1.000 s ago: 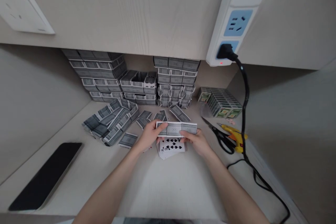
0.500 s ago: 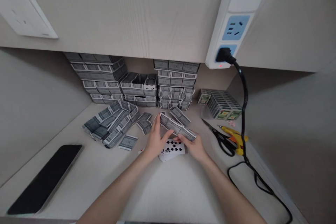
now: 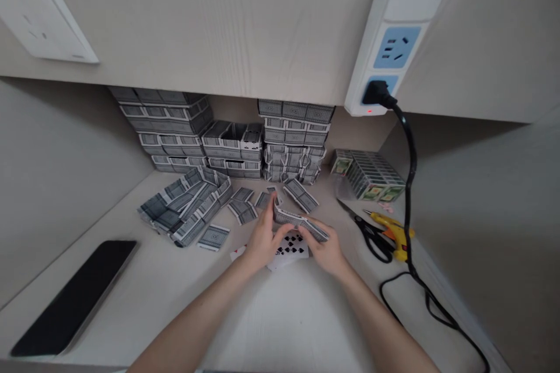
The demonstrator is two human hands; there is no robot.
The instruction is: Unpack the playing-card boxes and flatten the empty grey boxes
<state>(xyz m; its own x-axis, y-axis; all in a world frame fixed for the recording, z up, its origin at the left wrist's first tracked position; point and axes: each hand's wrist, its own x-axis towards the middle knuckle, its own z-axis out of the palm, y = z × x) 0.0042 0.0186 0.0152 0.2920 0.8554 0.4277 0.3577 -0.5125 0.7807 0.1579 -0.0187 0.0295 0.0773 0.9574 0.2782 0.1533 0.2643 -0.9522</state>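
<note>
My left hand (image 3: pixel 263 242) and my right hand (image 3: pixel 324 245) hold a folded strip of patterned playing cards (image 3: pixel 297 220) between them, one hand at each end, thumbs on the near side. The strip is tilted, its left end higher. Beneath it, face-up spade cards (image 3: pixel 291 249) lie on the white desk, partly hidden by my hands. Folded card pieces (image 3: pixel 243 207) lie just beyond my left hand, and another folded piece (image 3: pixel 301 195) rests behind the strip. A single card (image 3: pixel 214 237) lies face down to the left.
An open card-built tray (image 3: pixel 186 204) stands at the left, with stacked card structures (image 3: pixel 295 134) behind. A black phone (image 3: pixel 76 297) lies front left. At the right are scissors (image 3: pixel 371 236), a yellow glue gun (image 3: pixel 396 233), a black cable (image 3: pixel 409 186) and card boxes (image 3: pixel 374 175).
The strip has been tipped and bent between my hands, so its left end now stands up and its outer face shows less. More loose pieces show behind my left hand.
</note>
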